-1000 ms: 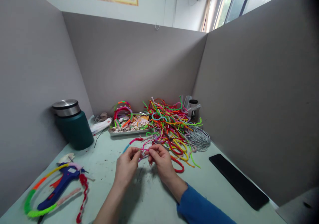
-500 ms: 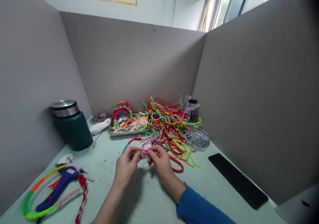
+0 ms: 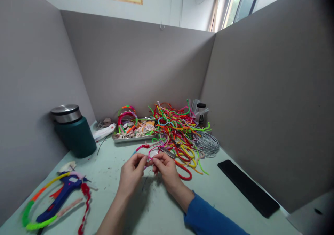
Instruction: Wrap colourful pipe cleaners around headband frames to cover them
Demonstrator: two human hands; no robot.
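Observation:
My left hand (image 3: 132, 175) and my right hand (image 3: 166, 170) meet over the middle of the pale green table (image 3: 156, 207). Both pinch a thin pink pipe cleaner (image 3: 149, 157) between fingertips; its pink and blue end trails up and to the left. Just behind the hands lies a big tangled pile of coloured pipe cleaners (image 3: 177, 130). My right arm wears a blue sleeve (image 3: 211, 217).
A metal tray of shells (image 3: 134, 130) with wrapped rings sits at the back. A dark green canister (image 3: 73, 130) stands left. A blue glue gun (image 3: 61, 196) lies inside a multicoloured hoop (image 3: 33, 207). A grey wire coil (image 3: 207, 142) and black phone (image 3: 247, 188) lie right.
Both hands stay pinched on the pink pipe cleaner and shift very slightly; fingers work it a little. The view has drifted a bit.

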